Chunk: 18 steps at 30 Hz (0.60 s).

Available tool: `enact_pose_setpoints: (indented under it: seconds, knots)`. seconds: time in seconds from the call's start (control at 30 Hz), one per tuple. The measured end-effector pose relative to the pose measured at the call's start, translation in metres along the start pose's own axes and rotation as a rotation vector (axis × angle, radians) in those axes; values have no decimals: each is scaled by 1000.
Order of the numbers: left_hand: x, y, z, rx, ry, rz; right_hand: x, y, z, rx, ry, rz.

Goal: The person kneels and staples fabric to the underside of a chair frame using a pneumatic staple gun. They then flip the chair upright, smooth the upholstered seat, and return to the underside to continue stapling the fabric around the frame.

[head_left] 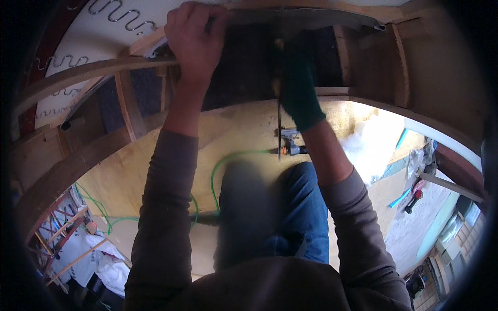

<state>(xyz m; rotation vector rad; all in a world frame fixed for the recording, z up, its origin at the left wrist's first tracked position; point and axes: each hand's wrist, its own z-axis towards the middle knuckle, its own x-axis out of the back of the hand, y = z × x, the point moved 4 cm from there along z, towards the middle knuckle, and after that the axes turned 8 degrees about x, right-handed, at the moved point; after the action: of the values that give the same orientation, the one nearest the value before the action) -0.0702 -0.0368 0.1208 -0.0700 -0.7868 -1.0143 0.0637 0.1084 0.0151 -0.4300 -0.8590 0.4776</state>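
Observation:
My bare left hand (194,44) is closed at the top of the wooden frame, with its fingers curled on the edge of a dark grey fabric (332,19). That fabric runs to the right along the frame's upper rail. My right hand (301,85), in a green glove, is closed below the fabric. A thin dark rod-shaped tool (279,124) points down from its grip. The glove's fingers and the tool's upper part are lost in shadow. Below the frame, a pneumatic gun (294,140) with a green hose (213,176) lies on a wooden surface beyond my knees.
The wooden frame (132,106) arches across in front of me. Zigzag springs (116,13) sit on a pale panel at upper left. White stuffing (368,145) lies at right. Farther right are a red-and-black tool (414,201) and clear plastic (417,163). White sheeting (111,267) lies at lower left.

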Motion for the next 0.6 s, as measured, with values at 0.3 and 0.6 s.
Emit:
enact_pose_setpoints:
  seconds: [0.3,0.6]
  knots:
    - [-15,-25,-11,61,99,-76,1,15,12,6,-112,17]
    - [-16,-24,-16,90,117,-115,51,77,16,378,-327,-366]
